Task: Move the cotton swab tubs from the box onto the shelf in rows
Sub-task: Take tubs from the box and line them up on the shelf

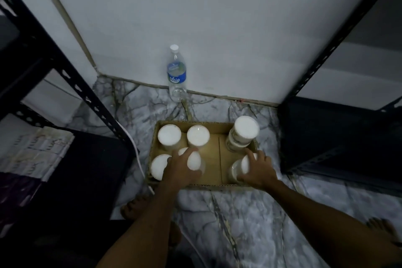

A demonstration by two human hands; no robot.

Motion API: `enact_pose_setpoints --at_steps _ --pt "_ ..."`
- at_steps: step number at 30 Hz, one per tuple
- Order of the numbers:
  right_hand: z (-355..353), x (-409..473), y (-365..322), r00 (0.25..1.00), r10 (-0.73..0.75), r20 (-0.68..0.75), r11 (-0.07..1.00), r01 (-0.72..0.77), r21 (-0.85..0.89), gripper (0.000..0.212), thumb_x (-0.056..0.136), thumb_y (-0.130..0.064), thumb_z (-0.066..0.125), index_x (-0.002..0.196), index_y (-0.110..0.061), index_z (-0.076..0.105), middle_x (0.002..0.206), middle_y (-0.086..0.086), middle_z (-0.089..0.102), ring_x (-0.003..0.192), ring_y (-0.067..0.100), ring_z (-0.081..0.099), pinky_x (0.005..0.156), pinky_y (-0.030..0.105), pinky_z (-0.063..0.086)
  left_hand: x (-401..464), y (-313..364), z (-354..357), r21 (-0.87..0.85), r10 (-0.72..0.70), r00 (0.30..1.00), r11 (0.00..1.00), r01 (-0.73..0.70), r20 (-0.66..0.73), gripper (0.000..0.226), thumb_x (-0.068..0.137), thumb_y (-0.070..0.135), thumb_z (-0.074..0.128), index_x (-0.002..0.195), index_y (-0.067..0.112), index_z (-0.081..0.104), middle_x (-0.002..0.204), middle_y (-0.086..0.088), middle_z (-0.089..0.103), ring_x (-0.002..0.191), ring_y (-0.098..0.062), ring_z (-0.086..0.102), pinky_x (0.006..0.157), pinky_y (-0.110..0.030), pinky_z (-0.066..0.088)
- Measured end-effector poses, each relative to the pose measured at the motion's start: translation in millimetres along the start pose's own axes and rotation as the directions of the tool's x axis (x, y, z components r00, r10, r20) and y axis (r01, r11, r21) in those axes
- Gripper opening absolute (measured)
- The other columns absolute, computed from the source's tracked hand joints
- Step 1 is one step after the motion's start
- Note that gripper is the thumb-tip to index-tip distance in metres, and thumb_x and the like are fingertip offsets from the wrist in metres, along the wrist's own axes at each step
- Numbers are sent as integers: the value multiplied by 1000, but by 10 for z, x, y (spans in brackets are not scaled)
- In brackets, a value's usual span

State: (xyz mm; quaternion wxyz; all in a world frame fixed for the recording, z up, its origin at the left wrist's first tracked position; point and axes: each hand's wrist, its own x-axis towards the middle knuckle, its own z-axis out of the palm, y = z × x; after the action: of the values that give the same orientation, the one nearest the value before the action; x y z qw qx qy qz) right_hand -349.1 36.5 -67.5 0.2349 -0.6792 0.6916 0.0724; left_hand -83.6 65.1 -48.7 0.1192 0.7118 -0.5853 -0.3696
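Observation:
A shallow cardboard box (214, 160) lies on the marble floor and holds several clear cotton swab tubs with white lids. Two tubs (169, 135) (198, 135) stand at its far left, another (159, 166) at its near left, and a taller stack (245, 128) at its far right. My left hand (181, 168) wraps over the lid of a tub (194, 160) in the left half. My right hand (257, 168) grips the top of a tub (237, 169) in the near right corner. Black metal shelves (339, 137) stand to the right and left.
A clear water bottle (176, 73) with a blue label stands against the white wall behind the box. A white cable (136, 150) runs along the floor left of the box. Stacked papers (37, 152) lie on the left shelf. My bare feet (133, 205) show near the bottom.

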Motion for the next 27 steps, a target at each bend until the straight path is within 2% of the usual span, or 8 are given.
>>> enact_pose_setpoints --at_steps 2,4,9,11,13,18,22,27 --pt "-82 -5 21 997 -31 71 999 29 26 107 61 -56 72 145 -33 10 147 11 14 133 42 18 102 51 36 -54 87 -96 -16 37 999 999 -38 -24 75 67 47 77 130 48 39 137 -5 36 119 -32 44 91 -44 47" --pt "-155 -24 20 995 -64 82 994 56 95 107 58 -51 76 143 -30 13 146 11 16 131 42 26 104 50 36 -132 185 -199 16 62 998 998 -62 -6 72 67 54 76 128 49 39 133 -5 37 117 -31 47 89 -43 48" --pt "-413 -161 -294 978 -204 -49 947 210 245 93 54 -51 79 129 -27 28 130 5 32 116 27 41 94 41 42 -342 376 -583 147 100 992 983 -110 78 68 71 56 72 130 47 40 120 -5 41 111 -33 50 88 -43 48" --pt "-603 -243 -531 951 -300 -75 910 309 276 81 55 -52 75 122 -32 33 122 1 35 106 22 45 84 39 44 -429 460 -849 175 97 994 979 -105 57 68 70 54 73 130 49 42 124 -5 44 113 -32 51 87 -40 48" --pt "-823 -324 -801 913 -387 -132 854 409 322 80 53 -57 69 122 -34 36 121 -2 37 103 19 47 83 40 46 -566 570 -1162 203 105 994 974 -100 -18 67 70 53 73 130 48 44 131 -3 46 116 -29 51 86 -38 47" --pt "-1414 -563 -1564 756 -562 -337 677 654 338 81 58 -58 69 130 -36 38 124 -7 38 108 10 43 86 31 42 -1098 837 -2036 345 180 944 935 -77 -276 65 69 56 70 128 52 41 132 -2 48 115 -27 52 82 -35 44" --pt "-1916 -840 -2162 582 -645 -495 506 811 294 76 68 -42 77 134 -37 40 131 -4 34 110 0 35 91 25 36 -1633 1024 -2811 412 191 893 911 -6 -408 67 71 57 69 131 53 40 130 0 49 113 -26 53 80 -35 42" --pt "-2480 -1257 -2863 434 -680 -591 384 898 216 79 64 -48 69 136 -39 37 131 -5 26 111 12 39 90 28 41 -2322 1074 -3488 370 200 770 928 51 -606 64 68 59 67 127 55 44 131 8 55 116 -23 53 84 -36 44"
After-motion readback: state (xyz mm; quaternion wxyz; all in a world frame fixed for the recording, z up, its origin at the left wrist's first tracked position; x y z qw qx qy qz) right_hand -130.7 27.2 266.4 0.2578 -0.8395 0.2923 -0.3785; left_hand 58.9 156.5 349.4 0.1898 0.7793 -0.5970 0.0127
